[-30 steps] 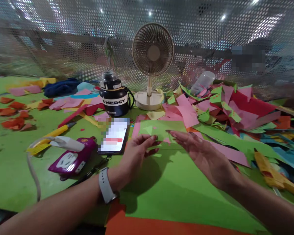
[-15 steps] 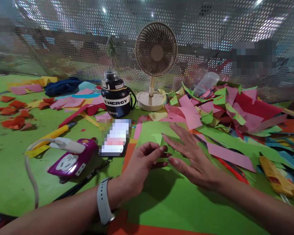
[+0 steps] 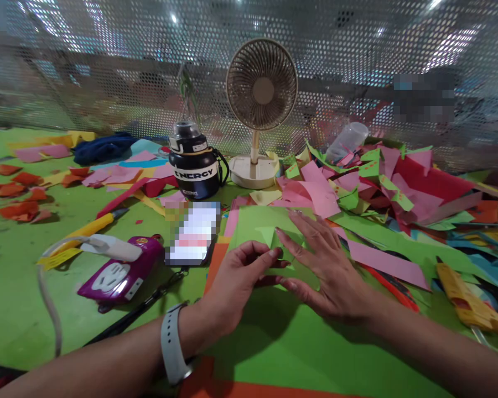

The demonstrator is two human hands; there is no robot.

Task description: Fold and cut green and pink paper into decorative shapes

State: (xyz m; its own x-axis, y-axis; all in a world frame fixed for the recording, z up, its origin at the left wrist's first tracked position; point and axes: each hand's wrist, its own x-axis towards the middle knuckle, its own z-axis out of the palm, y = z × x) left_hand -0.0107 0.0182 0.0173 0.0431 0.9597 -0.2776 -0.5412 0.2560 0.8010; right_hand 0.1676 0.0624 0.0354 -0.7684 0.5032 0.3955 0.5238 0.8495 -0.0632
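My left hand [image 3: 236,284], with a pale watch strap on its wrist, has thumb and fingers pinched together at the near edge of a light green piece of paper [image 3: 266,236]. Part of that paper is hidden behind the fingers. My right hand [image 3: 334,271] lies with fingers spread over the right side of the same paper, thumb close to the left fingertips. Beneath both hands spreads a larger green sheet [image 3: 315,354], with orange paper [image 3: 216,271] showing along its left and near sides.
A phone [image 3: 195,232], a purple power socket [image 3: 126,276] with a plugged-in charger, and a yellow cutter [image 3: 83,232] lie left. A black bottle [image 3: 197,171] and fan [image 3: 255,171] stand behind. Paper scraps [image 3: 419,171] and a yellow glue gun [image 3: 460,293] lie right.
My right thumb has moved slightly down and left, toward the left fingertips. My left hand keeps its pinch on the green paper. The whole view has shifted a little.
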